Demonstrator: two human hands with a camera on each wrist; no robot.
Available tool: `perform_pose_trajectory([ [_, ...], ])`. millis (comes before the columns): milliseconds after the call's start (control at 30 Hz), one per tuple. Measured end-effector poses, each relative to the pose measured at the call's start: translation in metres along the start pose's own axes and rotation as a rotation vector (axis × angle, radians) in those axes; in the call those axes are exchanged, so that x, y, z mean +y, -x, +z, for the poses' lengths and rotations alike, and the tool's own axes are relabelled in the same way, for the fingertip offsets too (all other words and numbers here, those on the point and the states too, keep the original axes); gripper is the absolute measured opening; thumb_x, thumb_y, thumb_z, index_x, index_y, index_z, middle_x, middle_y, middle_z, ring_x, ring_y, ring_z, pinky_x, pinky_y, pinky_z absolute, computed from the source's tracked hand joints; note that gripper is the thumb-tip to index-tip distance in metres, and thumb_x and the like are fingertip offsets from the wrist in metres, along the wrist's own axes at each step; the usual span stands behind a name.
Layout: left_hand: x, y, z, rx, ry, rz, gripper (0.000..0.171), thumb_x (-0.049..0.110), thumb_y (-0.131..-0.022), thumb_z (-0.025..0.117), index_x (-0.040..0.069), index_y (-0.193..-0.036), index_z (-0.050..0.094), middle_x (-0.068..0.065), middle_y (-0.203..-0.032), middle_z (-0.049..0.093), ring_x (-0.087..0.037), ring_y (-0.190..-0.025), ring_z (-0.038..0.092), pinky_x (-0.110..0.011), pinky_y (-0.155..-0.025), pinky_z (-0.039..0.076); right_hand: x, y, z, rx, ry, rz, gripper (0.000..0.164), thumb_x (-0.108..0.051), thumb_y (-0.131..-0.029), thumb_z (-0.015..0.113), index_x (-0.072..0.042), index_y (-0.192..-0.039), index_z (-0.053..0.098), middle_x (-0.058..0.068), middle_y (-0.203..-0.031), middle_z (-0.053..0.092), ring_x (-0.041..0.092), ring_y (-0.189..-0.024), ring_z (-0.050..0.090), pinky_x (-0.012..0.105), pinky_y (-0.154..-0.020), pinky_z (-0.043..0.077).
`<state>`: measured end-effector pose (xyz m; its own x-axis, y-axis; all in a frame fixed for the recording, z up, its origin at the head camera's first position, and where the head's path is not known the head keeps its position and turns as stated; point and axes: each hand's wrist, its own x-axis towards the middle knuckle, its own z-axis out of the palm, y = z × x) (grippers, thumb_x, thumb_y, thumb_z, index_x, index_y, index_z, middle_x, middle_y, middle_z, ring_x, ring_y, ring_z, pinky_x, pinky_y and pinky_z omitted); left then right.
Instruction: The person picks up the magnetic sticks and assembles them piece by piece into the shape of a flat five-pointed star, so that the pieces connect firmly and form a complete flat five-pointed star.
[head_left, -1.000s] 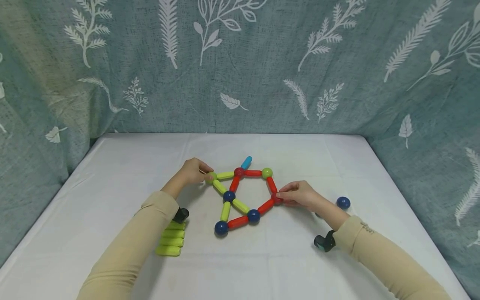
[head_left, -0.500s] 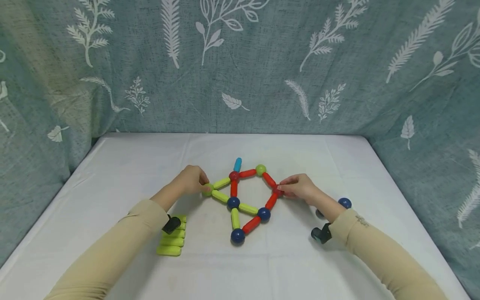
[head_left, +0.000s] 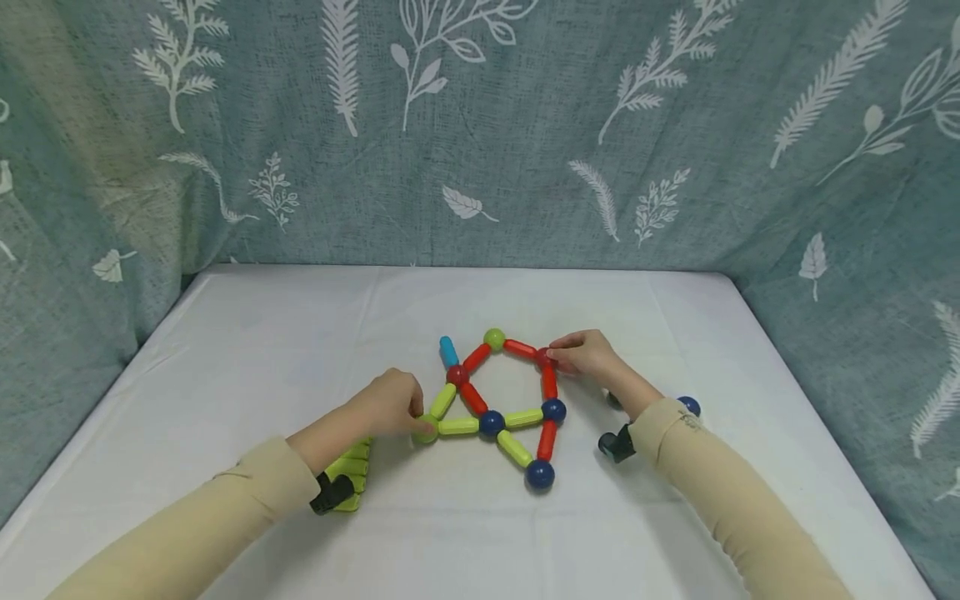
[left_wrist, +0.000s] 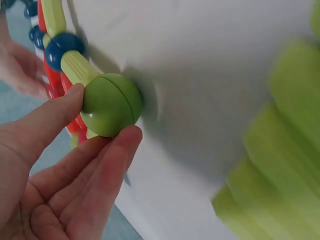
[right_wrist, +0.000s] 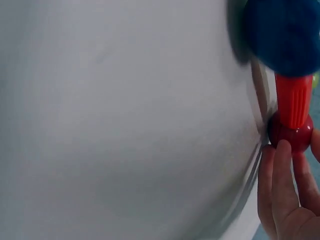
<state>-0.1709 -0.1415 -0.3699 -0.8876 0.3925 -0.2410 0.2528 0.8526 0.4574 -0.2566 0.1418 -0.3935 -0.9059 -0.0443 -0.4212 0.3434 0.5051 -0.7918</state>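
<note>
Ball-and-stick frame point(head_left: 492, 423) turned counterclockwise since earlier; blue stick point(head_left: 448, 352) now tilts left. Left hand point(head_left: 393, 404) pinches left green ball point(left_wrist: 111, 105); right hand point(head_left: 588, 354) pinches right red ball point(right_wrist: 290, 134).

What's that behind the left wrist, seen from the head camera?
Yellow-green sticks, lying side by side on the white cloth. Some ends show past the wrist and its black gadget; the rest is covered, so I can't tell how many there are.

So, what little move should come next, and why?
Probably the left hand should release the green ball it pinches: loose green sticks lie close by, and the right hand holds the frame by a red ball.
</note>
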Motion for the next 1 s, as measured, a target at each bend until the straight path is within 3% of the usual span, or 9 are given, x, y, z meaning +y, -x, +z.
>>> perform_pose_trajectory([
  [300,0.029,0.007,0.018,-0.03,0.012,-0.025,0.033,0.023,-0.068,0.081,0.008,-0.054,0.055,0.004,-0.048,0.046,-0.009,-0.049,0.04,-0.019,-0.046,0.033,-0.011,-0.01,0.007,0.011,-0.019,0.003,0.032,-0.014,-0.087,0.062,0.0,-0.116,0.06,0.016,-0.116,0.057,0.02,-0.096,0.059,0.028,-0.082,0.049],
  [500,0.039,0.011,0.021,-0.026,0.029,-0.039,0.037,0.023,-0.067,0.082,0.008,-0.05,0.053,0.005,-0.042,0.041,-0.008,-0.045,0.04,-0.019,-0.044,0.032,-0.013,-0.016,0.011,0.005,-0.018,-0.004,0.031,-0.014,-0.088,0.062,-0.001,-0.115,0.061,0.016,-0.116,0.057,0.021,-0.098,0.059,0.028,-0.083,0.049],
  [800,0.037,0.013,0.022,-0.027,0.022,-0.033,0.033,0.025,-0.07,0.08,0.009,-0.054,0.056,0.004,-0.048,0.046,-0.009,-0.048,0.043,-0.02,-0.046,0.035,-0.014,-0.018,0.012,0.004,-0.058,0.013,0.032,-0.012,-0.087,0.062,0.0,-0.117,0.059,0.017,-0.117,0.057,0.023,-0.101,0.059,0.03,-0.084,0.048],
  [1000,0.016,0.022,0.008,-0.106,0.054,0.079,0.013,0.019,-0.076,0.074,0.008,-0.075,0.067,0.005,-0.065,0.057,-0.009,-0.061,0.05,-0.024,-0.056,0.044,-0.013,-0.018,0.011,0.006,-0.051,0.012,0.032,-0.013,-0.088,0.062,0.0,-0.117,0.059,0.017,-0.117,0.057,0.022,-0.1,0.059,0.03,-0.083,0.049],
])
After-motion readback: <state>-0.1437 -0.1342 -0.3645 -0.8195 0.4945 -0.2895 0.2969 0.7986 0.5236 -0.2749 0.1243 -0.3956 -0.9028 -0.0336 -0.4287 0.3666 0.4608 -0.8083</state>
